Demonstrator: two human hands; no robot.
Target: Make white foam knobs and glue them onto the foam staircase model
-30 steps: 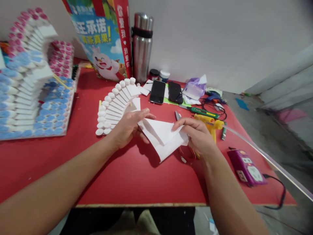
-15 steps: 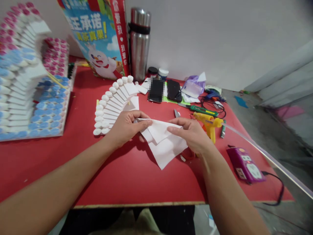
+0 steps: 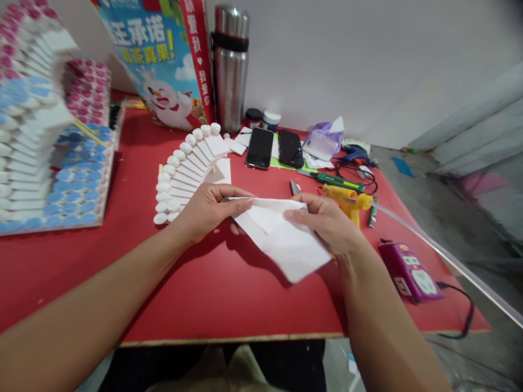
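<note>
A folded sheet of white paper (image 3: 286, 245) is held just above the red table (image 3: 212, 294) between both hands. My left hand (image 3: 208, 209) pinches its left corner, thumb on top and fingers beneath. My right hand (image 3: 327, 220) grips its upper right edge with the fingers curled over the fold. Just behind my left hand lies a fan of white strips tipped with white caps (image 3: 186, 169).
A large stepped model of blue and pink caps (image 3: 49, 136) fills the left. At the back stand a printed carton (image 3: 163, 60), a steel flask (image 3: 231, 71), two phones (image 3: 273, 148). A yellow glue gun (image 3: 349, 201), scissors and a purple power strip (image 3: 411, 272) lie at the right.
The paper has been turned and flattened, its lower point swinging to the right. Both hands shifted slightly, my left closing from an open hold into a pinch on the corner.
</note>
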